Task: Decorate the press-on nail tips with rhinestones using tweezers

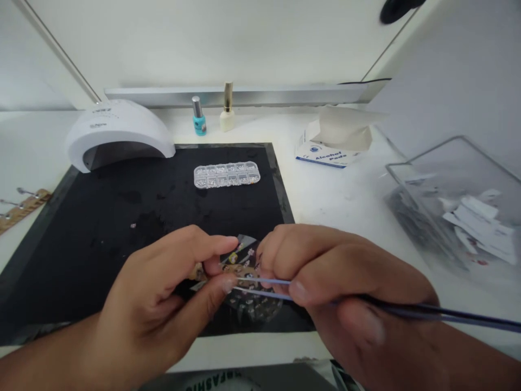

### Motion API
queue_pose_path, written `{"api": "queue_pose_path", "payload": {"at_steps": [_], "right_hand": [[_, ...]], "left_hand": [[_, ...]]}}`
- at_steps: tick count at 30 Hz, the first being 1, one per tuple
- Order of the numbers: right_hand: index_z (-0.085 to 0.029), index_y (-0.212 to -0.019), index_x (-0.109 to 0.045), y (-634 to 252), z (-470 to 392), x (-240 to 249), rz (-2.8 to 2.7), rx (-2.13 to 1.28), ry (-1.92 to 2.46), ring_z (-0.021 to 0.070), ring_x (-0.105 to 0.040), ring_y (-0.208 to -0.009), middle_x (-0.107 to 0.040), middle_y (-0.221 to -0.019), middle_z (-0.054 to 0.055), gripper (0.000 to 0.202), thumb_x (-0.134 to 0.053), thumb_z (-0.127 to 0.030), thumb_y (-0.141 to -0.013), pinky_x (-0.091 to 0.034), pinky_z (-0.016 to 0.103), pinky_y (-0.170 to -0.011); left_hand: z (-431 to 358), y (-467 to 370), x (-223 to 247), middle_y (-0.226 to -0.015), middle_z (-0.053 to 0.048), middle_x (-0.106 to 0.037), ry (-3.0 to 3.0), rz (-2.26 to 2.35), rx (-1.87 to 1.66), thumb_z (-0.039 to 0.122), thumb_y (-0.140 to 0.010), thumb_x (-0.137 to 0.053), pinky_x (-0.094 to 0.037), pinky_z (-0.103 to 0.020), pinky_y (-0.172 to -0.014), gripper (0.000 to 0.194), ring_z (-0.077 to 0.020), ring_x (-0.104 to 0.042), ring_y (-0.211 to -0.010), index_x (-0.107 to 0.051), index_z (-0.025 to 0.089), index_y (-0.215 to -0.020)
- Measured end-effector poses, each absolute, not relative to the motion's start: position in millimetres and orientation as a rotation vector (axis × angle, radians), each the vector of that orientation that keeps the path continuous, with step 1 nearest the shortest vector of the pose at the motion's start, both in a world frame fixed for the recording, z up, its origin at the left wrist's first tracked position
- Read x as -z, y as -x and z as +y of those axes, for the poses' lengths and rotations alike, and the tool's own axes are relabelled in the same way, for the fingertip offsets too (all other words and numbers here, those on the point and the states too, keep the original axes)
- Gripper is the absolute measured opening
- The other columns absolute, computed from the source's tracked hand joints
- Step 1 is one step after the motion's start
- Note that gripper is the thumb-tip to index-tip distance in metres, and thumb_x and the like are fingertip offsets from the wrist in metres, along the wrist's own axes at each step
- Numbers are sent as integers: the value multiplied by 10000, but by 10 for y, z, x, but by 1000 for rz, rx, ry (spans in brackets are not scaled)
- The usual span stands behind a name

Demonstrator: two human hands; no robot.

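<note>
A white table carries a black mat across its left and middle. Over the mat's near right part, the right hand is closed around blue tweezers, and the left hand is curled narrow, thumb and forefinger close together; whether it grips anything I cannot tell. The white lamp arches over the mat's far left corner. A clear bin holding white packets stands at the right, with an open alcohol pads box farther off to its left. The tweezers point left, their tips at the left thumb. Between the hands is a clear sheet bearing small charms. A clear compartment case of tiny pieces rests on the mat's far side. Behind it stand a gold-capped cream bottle and, to its left, a smaller turquoise bottle. One tiny gem lies left on the mat.
</note>
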State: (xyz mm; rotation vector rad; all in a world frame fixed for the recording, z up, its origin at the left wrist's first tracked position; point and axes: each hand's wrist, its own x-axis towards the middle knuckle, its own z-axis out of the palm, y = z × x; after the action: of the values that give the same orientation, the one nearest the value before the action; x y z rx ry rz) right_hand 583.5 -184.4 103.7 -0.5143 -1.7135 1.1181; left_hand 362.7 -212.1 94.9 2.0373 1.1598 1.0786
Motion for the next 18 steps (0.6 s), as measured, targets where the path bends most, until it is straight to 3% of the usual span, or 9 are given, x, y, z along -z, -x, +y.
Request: {"api": "queue_pose_path", "payload": {"at_steps": [5, 11, 14, 18], "right_hand": [[-186, -907, -667, -5837, -1840, -996, -1672, -1091, 543, 161, -659, -725, -662, -806, 25, 275, -548, -390, -1047, -579, 351, -659], [-195, -843, -673, -5765, -1907, -1025, -1600, -1032, 586, 134, -623, -623, -632, -742, 14, 277, -557, -342, -1048, -584, 322, -639], [-210, -826, -695, -5756, -1942, -1144, -1664, -935, 603, 166, -602, -579, -590, -673, 27, 298, -602, -430, -1004, -607, 356, -625], [-223, -811, -721, -5813, -1984, -1282, -1866, -921, 633, 246, -652, -675, -641, -743, 111, 397, -629, -590, -930, -627, 420, -665]], "left_hand": [[-2114, -3645, -986, -925, 80, -673, -1957, 1206, -1083, 145, -925, -685, -532, -81, -725, 279, -39, -629, -775, -685, 321, -1141], [-2126, -3674, -1026, -843, 82, -700, -1583, 1203, -1046, 167, -853, -785, -573, -105, -655, 325, -61, -685, -696, -767, 378, -1099], [-2136, -3686, -1032, -853, 65, -731, -1470, 1141, -1029, 153, -818, -809, -593, -124, -660, 368, -84, -706, -710, -791, 394, -1097], [-2125, -3717, -1047, -840, 45, -750, -1376, 1104, -1020, 103, -794, -795, -597, -131, -663, 379, -102, -718, -729, -818, 381, -1050]]}}
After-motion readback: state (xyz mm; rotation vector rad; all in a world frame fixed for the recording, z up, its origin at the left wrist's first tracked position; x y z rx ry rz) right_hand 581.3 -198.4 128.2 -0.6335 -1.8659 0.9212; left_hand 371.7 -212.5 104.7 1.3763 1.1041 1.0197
